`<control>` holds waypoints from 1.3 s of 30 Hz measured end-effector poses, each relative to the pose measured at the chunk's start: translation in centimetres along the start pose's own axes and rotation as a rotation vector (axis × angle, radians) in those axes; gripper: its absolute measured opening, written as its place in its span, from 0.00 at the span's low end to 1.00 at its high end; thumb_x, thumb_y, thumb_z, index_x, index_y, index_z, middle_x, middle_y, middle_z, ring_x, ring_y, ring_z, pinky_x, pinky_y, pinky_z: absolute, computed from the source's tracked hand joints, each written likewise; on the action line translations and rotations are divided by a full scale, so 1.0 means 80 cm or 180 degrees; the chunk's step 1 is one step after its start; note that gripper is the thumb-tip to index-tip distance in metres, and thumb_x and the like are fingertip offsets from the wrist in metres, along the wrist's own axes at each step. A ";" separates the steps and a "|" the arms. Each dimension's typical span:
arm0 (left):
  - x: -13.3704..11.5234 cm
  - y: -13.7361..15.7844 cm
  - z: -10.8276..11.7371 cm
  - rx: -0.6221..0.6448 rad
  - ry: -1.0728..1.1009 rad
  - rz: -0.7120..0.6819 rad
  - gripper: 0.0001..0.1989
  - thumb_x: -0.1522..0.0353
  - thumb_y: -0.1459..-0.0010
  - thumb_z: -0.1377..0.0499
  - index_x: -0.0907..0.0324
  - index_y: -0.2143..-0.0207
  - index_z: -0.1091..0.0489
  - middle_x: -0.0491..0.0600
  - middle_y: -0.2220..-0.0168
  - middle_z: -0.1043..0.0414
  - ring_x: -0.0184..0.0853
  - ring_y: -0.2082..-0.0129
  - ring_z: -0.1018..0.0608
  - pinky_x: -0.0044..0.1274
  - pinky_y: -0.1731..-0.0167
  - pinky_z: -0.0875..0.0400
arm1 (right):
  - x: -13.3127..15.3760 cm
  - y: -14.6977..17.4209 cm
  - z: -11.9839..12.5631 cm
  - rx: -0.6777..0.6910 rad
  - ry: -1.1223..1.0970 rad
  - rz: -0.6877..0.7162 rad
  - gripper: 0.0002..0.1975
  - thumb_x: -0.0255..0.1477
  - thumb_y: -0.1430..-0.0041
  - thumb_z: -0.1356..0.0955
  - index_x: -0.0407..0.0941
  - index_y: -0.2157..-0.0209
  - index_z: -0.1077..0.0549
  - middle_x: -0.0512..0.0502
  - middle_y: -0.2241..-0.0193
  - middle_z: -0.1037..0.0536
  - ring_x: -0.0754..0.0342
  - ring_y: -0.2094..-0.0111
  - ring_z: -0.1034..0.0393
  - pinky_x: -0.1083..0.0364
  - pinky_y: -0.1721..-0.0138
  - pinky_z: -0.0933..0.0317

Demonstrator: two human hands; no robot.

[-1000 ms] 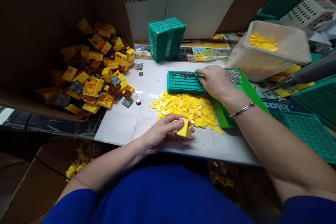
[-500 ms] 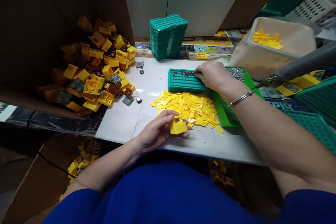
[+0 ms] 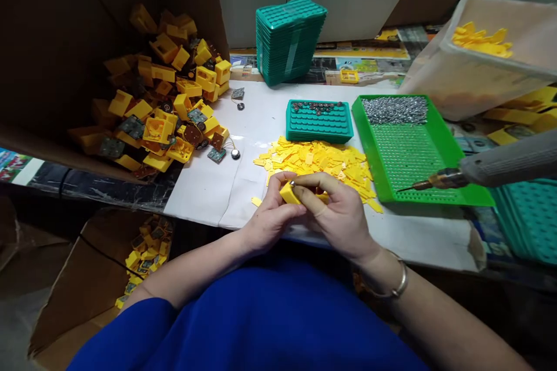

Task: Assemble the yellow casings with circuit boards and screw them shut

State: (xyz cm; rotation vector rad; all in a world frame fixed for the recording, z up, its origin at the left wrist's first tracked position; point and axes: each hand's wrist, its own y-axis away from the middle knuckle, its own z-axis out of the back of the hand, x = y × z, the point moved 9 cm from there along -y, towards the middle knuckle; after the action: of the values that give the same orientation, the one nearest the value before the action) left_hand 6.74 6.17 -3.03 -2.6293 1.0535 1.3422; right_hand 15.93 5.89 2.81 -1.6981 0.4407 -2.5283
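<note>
Yellow housing (image 3: 289, 192): low centre of frame, at table edge, pinched between both my hands; small hard plastic block, looks light and stiff, smooth sides could slip, best held by opposite side walls.
Left hand (image 3: 270, 214): fingers clenched round housing's left side.
Right hand (image 3: 337, 214): fingertips closed on housing top, small silvery bit at tip, cannot tell what.
Cardboard box (image 3: 52, 40): upper left, spilling yellow housings and dark circuit boards.
Clear tub (image 3: 478, 78): upper right, yellow bits inside.
Green tray (image 3: 413, 156): right of centre, screws heaped at far end.
Teal tray (image 3: 319, 122): centre, dark round pieces along its far rows.
Loose yellow chips (image 3: 317, 162): piled on table, just beyond my hands.
</note>
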 end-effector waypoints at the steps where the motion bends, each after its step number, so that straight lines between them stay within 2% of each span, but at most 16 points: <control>1: 0.001 0.000 -0.001 0.0033 -0.0031 -0.0014 0.27 0.73 0.53 0.38 0.52 0.51 0.43 0.42 0.60 0.28 0.33 0.56 0.26 0.27 0.51 0.38 | -0.002 0.004 0.000 -0.0095 -0.0003 0.0024 0.03 0.29 0.40 0.31 0.47 0.66 0.24 0.49 0.69 0.21 0.54 0.67 0.28 0.54 0.63 0.35; 4: 0.005 0.000 0.000 0.0034 -0.0112 -0.0014 0.27 0.73 0.52 0.38 0.52 0.51 0.43 0.42 0.60 0.30 0.33 0.57 0.27 0.26 0.53 0.38 | -0.014 0.007 0.006 -0.0253 -0.0201 -0.0031 0.02 0.29 0.40 0.31 0.48 0.67 0.25 0.50 0.69 0.23 0.55 0.66 0.29 0.54 0.63 0.35; 6: 0.007 0.001 0.002 0.0019 -0.0164 0.0007 0.27 0.72 0.51 0.38 0.52 0.50 0.44 0.43 0.59 0.31 0.33 0.58 0.27 0.26 0.54 0.38 | -0.021 0.003 0.010 -0.0153 -0.0385 -0.0160 0.02 0.30 0.41 0.31 0.48 0.67 0.25 0.49 0.69 0.25 0.55 0.65 0.30 0.54 0.62 0.35; 9: 0.007 0.002 0.003 0.0085 -0.0366 0.0001 0.27 0.72 0.50 0.39 0.51 0.49 0.45 0.43 0.59 0.34 0.33 0.58 0.29 0.27 0.54 0.39 | -0.021 -0.005 0.006 0.0431 -0.0363 -0.0296 0.03 0.31 0.43 0.29 0.48 0.70 0.25 0.49 0.67 0.26 0.53 0.63 0.30 0.53 0.60 0.36; 12: 0.003 0.002 0.000 0.0207 -0.0757 -0.0046 0.27 0.71 0.50 0.39 0.52 0.48 0.45 0.44 0.57 0.35 0.34 0.55 0.31 0.28 0.53 0.40 | -0.020 -0.010 0.000 0.1071 -0.0145 -0.0468 0.05 0.31 0.45 0.28 0.47 0.73 0.26 0.49 0.69 0.27 0.54 0.65 0.32 0.54 0.61 0.38; 15: 0.001 0.002 0.002 0.0182 -0.1040 0.0024 0.26 0.71 0.50 0.40 0.52 0.49 0.43 0.45 0.56 0.35 0.35 0.55 0.32 0.28 0.53 0.40 | -0.024 -0.013 -0.004 0.1358 -0.0055 -0.0675 0.06 0.31 0.46 0.29 0.46 0.75 0.27 0.50 0.71 0.27 0.55 0.67 0.34 0.55 0.64 0.39; 20: -0.001 0.001 0.007 0.0045 -0.1108 0.0087 0.25 0.70 0.50 0.41 0.53 0.49 0.42 0.45 0.55 0.34 0.37 0.53 0.33 0.28 0.51 0.41 | -0.025 -0.017 -0.003 0.1209 0.0071 -0.0669 0.06 0.32 0.47 0.30 0.46 0.74 0.27 0.49 0.71 0.27 0.54 0.67 0.33 0.54 0.65 0.40; 27: 0.000 0.000 0.012 -0.0093 -0.0549 0.0135 0.25 0.70 0.52 0.39 0.51 0.51 0.39 0.43 0.59 0.32 0.33 0.59 0.31 0.26 0.55 0.40 | -0.029 -0.021 0.012 0.0873 -0.0146 -0.0715 0.06 0.33 0.48 0.29 0.46 0.74 0.27 0.50 0.73 0.26 0.54 0.70 0.33 0.54 0.66 0.38; 34: 0.004 0.003 0.012 -0.0035 -0.0440 0.0236 0.24 0.71 0.50 0.38 0.51 0.50 0.39 0.43 0.59 0.30 0.33 0.59 0.29 0.24 0.57 0.38 | -0.023 -0.020 0.009 0.1045 -0.0055 -0.0683 0.06 0.33 0.48 0.29 0.46 0.75 0.27 0.50 0.73 0.26 0.54 0.70 0.33 0.54 0.66 0.39; 39: -0.004 0.005 0.008 0.0001 -0.0410 0.0319 0.24 0.71 0.48 0.37 0.54 0.50 0.39 0.44 0.59 0.28 0.31 0.61 0.25 0.25 0.55 0.34 | -0.031 -0.013 0.013 0.0982 -0.0610 -0.0965 0.08 0.34 0.47 0.29 0.45 0.74 0.27 0.49 0.71 0.24 0.54 0.67 0.30 0.55 0.64 0.35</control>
State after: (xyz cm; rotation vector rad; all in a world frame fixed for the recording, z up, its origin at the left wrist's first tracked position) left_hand 5.90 6.22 -3.10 -2.4809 1.1809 1.5070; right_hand 17.98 7.17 1.24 -1.9740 -0.2261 -2.4183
